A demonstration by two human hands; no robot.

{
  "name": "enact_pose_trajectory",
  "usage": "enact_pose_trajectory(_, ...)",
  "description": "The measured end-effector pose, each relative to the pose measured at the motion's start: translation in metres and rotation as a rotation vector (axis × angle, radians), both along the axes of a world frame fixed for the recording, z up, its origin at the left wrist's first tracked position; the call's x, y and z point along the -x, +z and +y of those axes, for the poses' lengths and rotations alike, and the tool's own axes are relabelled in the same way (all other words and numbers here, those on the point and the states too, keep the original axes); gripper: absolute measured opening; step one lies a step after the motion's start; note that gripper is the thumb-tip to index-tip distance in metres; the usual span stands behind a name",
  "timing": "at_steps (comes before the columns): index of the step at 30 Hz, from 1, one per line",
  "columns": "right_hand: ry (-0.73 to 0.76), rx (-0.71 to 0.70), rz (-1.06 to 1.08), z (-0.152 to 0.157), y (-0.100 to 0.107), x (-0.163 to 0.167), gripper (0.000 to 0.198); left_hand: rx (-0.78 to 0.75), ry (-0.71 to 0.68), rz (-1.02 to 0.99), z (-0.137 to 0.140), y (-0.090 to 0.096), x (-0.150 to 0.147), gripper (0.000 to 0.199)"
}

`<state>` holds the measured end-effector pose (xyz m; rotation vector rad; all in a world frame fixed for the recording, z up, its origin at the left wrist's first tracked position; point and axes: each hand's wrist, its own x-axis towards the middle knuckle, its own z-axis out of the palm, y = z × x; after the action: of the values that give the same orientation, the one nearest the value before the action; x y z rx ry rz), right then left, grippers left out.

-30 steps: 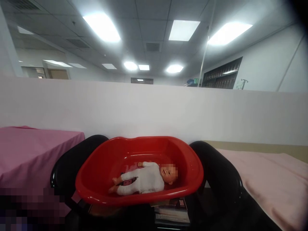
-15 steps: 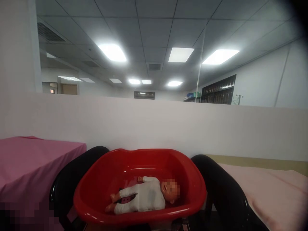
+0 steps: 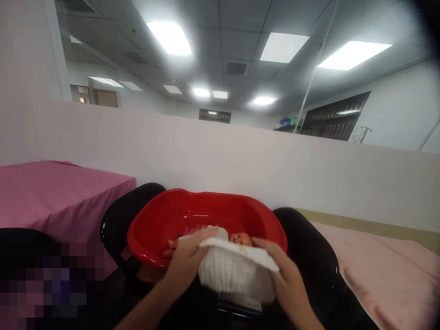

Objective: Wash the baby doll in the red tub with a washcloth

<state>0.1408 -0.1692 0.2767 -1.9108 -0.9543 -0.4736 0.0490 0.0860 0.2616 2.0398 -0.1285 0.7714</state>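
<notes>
Held between my two hands is a white box-like thing with ribbed sides (image 3: 237,272); blur keeps me from telling whether it is a basket or a folded stack. My left hand (image 3: 187,256) grips its left end, and my right hand (image 3: 287,272) has the right end, fingers along the top edge. Just beyond it stands a red tub (image 3: 151,229). A baby doll (image 3: 240,239) in white clothes lies on its back inside, head to the right. The held thing and my left hand hide much of the doll's body and the tub's near rim.
Black chairs (image 3: 132,213) (image 3: 309,247) flank the tub. At the left is a bed or table under a pink cloth (image 3: 68,188), at the right a bed with a light pink sheet (image 3: 385,261). A white partition (image 3: 206,156) with glass above rises behind.
Both hands have come into view from below, gripping the white ribbed thing in front of the tub. The camera view has tilted and shifted, with the tub appearing higher and smaller.
</notes>
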Motion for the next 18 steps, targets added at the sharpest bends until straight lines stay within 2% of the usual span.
enact_pose_trajectory(2,-0.001,-0.086,-0.105,0.006,0.030,-0.008,0.038,-0.026,-0.020,-0.153,0.007,0.047,-0.010,0.038)
enact_pose_trajectory(3,0.012,-0.116,-0.163,0.012,0.040,-0.013,0.038,-0.044,-0.029,-0.211,0.010,0.061,-0.014,0.038)
enact_pose_trajectory(4,0.027,-0.124,-0.200,0.019,0.045,-0.018,0.038,-0.071,-0.031,-0.241,0.013,0.067,-0.015,0.037)
enact_pose_trajectory(5,0.041,-0.117,-0.215,0.025,0.042,-0.022,0.038,-0.102,-0.023,-0.247,0.015,0.064,-0.015,0.036)
enact_pose_trajectory(7,0.053,-0.045,-0.177,0.032,0.017,-0.027,0.038,-0.174,0.008,-0.197,0.020,0.033,-0.010,0.034)
enact_pose_trajectory(9,0.050,0.096,-0.107,0.030,-0.028,-0.024,0.040,-0.266,0.001,-0.104,0.023,-0.019,0.000,0.034)
enact_pose_trajectory(11,0.053,0.310,-0.056,0.024,-0.076,-0.017,0.046,-0.349,-0.047,-0.004,0.024,-0.072,0.012,0.033)
enact_pose_trajectory(13,0.055,0.474,0.006,0.016,-0.114,-0.008,0.056,-0.434,-0.086,0.155,0.021,-0.112,0.024,0.038)
enact_pose_trajectory(15,0.040,0.553,0.051,0.012,-0.134,-0.001,0.059,-0.512,-0.117,0.267,0.015,-0.132,0.033,0.042)
enact_pose_trajectory(18,0.007,0.574,0.084,0.011,-0.139,0.002,0.055,-0.551,-0.134,0.330,0.005,-0.131,0.039,0.036)
